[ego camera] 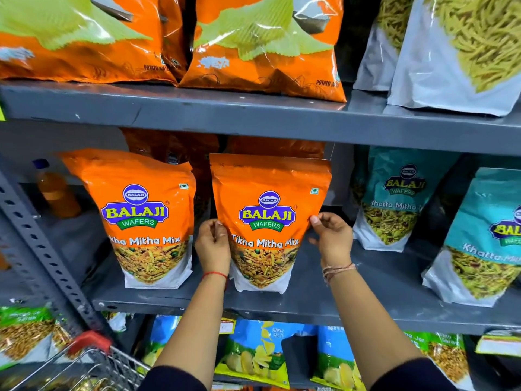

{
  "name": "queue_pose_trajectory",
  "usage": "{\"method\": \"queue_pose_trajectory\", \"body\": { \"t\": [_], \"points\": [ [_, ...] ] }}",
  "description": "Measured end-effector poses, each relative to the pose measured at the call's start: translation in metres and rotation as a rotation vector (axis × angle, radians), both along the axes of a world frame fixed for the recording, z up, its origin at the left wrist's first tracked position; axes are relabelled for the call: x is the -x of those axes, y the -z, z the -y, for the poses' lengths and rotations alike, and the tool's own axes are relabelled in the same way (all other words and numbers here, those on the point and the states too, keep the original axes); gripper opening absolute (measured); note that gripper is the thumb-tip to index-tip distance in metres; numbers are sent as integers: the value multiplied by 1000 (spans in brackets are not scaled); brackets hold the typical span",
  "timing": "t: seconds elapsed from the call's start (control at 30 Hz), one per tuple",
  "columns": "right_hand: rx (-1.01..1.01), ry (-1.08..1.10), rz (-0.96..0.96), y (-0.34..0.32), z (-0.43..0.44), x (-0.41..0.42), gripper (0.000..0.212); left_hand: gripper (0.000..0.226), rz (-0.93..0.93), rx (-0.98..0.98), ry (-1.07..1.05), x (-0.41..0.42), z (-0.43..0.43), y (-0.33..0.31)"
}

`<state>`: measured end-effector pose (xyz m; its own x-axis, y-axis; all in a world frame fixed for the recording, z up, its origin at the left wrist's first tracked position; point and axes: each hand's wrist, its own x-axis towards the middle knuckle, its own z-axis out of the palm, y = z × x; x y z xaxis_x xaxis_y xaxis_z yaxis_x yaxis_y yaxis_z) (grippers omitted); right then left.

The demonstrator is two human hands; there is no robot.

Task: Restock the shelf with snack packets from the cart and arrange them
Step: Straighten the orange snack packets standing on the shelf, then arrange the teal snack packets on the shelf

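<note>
On the middle shelf (324, 303), at the two side edges of an upright orange Tikha Mitha Mix packet (267, 221), the fingertips do the work. The left hand (212, 244) has its fingers curled and pinches the packet's left edge between thumb and fingertips. The right hand (331, 238) pinches the right edge the same way, its thumb (314, 221) lying on the front face. A grip at both sides, about halfway up, looks meant to square the packet: it stands on its white base with the label facing out, and small turns from either edge would bring it into line.

Just beside it on the left stands a twin packet (146, 218), upright and apart from the held one by a narrow gap where the left hand sits. More orange packets show behind both, so this seems to be the front row of a facing. To the right, well apart, stand teal Khatta Mitha packets (394, 198).

The shelf is dark grey metal, and a perforated upright (42, 241) runs down the left side. A bottle (56, 190) of amber liquid sits at the back left corner. The shelf above (253, 114) carries large orange wafer bags (265, 46) and pale packets of thin yellow sticks (456, 52). Below, blue and green chip packets (262, 354) fill the next level. The wire cart (93, 359) with its red handle corner stands at the lower left; what it holds is too blurred to tell.
</note>
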<state>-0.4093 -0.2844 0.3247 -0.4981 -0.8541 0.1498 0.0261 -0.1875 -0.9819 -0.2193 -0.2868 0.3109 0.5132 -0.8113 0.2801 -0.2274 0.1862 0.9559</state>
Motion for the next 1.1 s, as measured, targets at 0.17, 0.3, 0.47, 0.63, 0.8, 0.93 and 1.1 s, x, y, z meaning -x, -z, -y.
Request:
{"method": "queue_pose_trajectory", "body": {
  "t": [0.17, 0.3, 0.47, 0.63, 0.8, 0.93, 1.1],
  "points": [
    [-28, -19, 23, 1, 0, -2, 24, 20, -46, -13, 29, -1, 1, 3],
    [20, -94, 58, 2, -9, -4, 13, 20, -103, 19, 70, -1, -1, 7],
    [28, -83, -7, 40, -35, 7, 31, 33, -180, 123, -66, 14, -30, 30],
    [-109, 107, -371, 99, -78, 73, 41, 56, 278, 92, -81, 75, -82, 78],
    [-116, 310, -483, 108, -114, 158, 61, 57, 311, 19, 216, 167, -94, 88],
    [-60, 494, -383, 96, -137, 245, 91, 72, 217, -183, 554, 253, -91, 92],
    [-100, 220, -289, 82, -128, 355, 97, 95, 176, -351, 787, 343, -66, 90]
  ]
}}
